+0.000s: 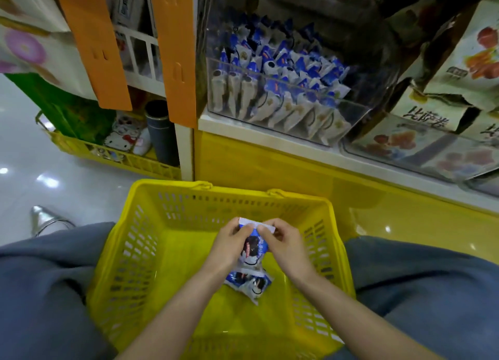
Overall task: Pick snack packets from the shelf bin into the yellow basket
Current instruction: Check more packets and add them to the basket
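Two bare hands meet over the yellow perforated plastic basket point(151, 251), both pinching one blue-and-white snack packet point(253, 247) by its white sealed top edge: the left hand point(229, 247) grips the left end and the right hand point(287, 247) the right end, fingers curled, knuckles close together. That packet hangs between the palms, above the basket floor. Just below it, a second blue-and-white packet point(249, 284) lies on the basket bottom between the two forearms. Well beyond the hands, the clear plastic shelf bin point(348, 121) sits on the shelf above the yellow base, filled with many similar blue-and-white packets point(286, 86).
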`<state>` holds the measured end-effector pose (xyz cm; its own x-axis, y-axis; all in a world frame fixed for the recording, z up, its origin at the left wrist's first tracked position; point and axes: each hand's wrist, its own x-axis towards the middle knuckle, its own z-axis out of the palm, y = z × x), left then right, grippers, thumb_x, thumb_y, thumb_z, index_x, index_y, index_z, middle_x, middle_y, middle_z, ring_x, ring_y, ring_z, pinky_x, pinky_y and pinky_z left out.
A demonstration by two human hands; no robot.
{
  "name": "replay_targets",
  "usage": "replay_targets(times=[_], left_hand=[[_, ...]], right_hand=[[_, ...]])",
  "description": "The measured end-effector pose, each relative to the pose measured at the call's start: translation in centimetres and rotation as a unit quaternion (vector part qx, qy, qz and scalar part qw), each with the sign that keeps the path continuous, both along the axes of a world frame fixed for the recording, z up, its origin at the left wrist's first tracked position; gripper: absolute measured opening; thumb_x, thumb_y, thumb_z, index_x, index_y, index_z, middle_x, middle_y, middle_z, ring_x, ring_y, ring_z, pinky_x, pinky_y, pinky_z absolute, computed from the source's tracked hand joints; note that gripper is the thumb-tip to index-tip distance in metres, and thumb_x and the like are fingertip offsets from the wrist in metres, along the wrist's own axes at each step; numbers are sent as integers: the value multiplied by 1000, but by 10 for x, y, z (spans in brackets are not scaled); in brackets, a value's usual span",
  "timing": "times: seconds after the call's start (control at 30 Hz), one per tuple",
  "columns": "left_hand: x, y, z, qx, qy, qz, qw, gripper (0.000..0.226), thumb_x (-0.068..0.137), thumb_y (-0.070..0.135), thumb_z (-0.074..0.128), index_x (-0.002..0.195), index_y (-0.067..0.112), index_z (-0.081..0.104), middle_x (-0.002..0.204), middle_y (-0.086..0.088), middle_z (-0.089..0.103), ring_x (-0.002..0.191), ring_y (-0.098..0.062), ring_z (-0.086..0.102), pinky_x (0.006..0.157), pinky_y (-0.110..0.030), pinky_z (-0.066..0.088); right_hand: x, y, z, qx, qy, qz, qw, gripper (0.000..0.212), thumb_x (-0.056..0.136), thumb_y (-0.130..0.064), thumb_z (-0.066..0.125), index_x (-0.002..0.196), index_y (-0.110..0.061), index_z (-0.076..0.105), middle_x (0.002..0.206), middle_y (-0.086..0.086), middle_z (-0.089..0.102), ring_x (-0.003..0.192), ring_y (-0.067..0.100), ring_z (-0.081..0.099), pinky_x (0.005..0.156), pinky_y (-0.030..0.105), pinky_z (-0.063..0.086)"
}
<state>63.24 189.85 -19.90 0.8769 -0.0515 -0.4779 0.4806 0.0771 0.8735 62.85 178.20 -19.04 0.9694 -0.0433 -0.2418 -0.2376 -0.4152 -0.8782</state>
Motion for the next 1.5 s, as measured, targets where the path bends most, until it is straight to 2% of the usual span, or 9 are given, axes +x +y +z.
replay_targets(times=[0.13, 0.3, 0.6, 0.7, 0.77, 0.9, 1.1, 1.23, 1.5], left_hand=[[-3, 0, -10, 2, 19, 6, 1000, 19, 94, 20, 51, 79, 9, 55, 71, -5, 60, 56, -2, 61, 47, -11, 42], [-4, 3, -17, -13, 62, -9, 998, 19, 93, 29, 52, 82, 16, 60, 77, -2, 67, 65, -7, 65, 50, -14, 47], [0, 13, -30, -110, 64, 4, 992, 17, 82, 16, 67, 99, 15, 63, 81, 3, 73, 70, -8, 65, 60, -20, 51], [3, 14, -33, -63, 38, 87, 993, 7, 86, 17, 64, 92, 15, 64, 84, 1, 70, 77, -8, 63, 65, -20, 49], [4, 17, -35, -46, 20, 125, 991, 3, 88, 16, 61, 87, 15, 64, 81, 0, 68, 74, -8, 62, 60, -17, 50], [3, 21, -37, 9, -13, 101, 995, 11, 88, 13, 61, 77, 17, 64, 75, 0, 65, 71, -9, 60, 54, -12, 48], [1, 13, -34, 59, -73, 27, 995, 7, 86, 11, 63, 82, 10, 68, 72, 1, 64, 68, -8, 56, 63, -17, 46], [3, 15, -30, 59, -93, 22, 994, 11, 89, 13, 60, 84, 7, 67, 73, -3, 62, 71, -16, 55, 68, -30, 45], [4, 13, -21, 60, -98, -25, 993, 17, 90, 13, 57, 75, 18, 63, 77, -3, 64, 79, -19, 59, 76, -37, 49]], right_hand=[[-3, -4, -4, -157, -86, 82, 980, 13, 89, -26, 61, 84, -16, 67, 77, -8, 60, 69, 3, 55, 60, 12, 39], [-1, -9, -4, -284, -154, 166, 932, 21, 90, -29, 58, 95, -12, 69, 91, 1, 64, 79, 15, 60, 66, 31, 48], [17, -15, -13, 52, 73, -136, 987, 13, 95, -10, 48, 85, -5, 52, 94, 20, 63, 71, 19, 62, 54, 17, 54], [13, -14, -18, 122, 188, -122, 967, 11, 96, -7, 47, 84, -7, 48, 93, 15, 60, 63, 10, 63, 53, 15, 53], [8, -14, -22, 47, 221, -44, 973, 10, 93, -9, 52, 101, -5, 47, 96, 12, 63, 70, 9, 66, 63, 22, 55], [7, -16, -24, -158, 73, 104, 979, 54, 86, -30, 64, 131, -13, 40, 129, -3, 50, 119, 13, 47, 91, 21, 36], [11, -11, -18, -56, 28, 108, 992, 10, 83, -23, 68, 92, -20, 63, 87, -9, 65, 76, 1, 59, 69, 18, 48], [11, -8, -17, -30, 17, 98, 995, 11, 86, -22, 64, 88, -11, 63, 80, -5, 64, 75, 6, 58, 72, 25, 47], [3, -11, -2, -261, -165, 178, 934, 15, 92, -32, 54, 96, -19, 60, 85, -7, 58, 73, 13, 56, 63, 32, 47]])
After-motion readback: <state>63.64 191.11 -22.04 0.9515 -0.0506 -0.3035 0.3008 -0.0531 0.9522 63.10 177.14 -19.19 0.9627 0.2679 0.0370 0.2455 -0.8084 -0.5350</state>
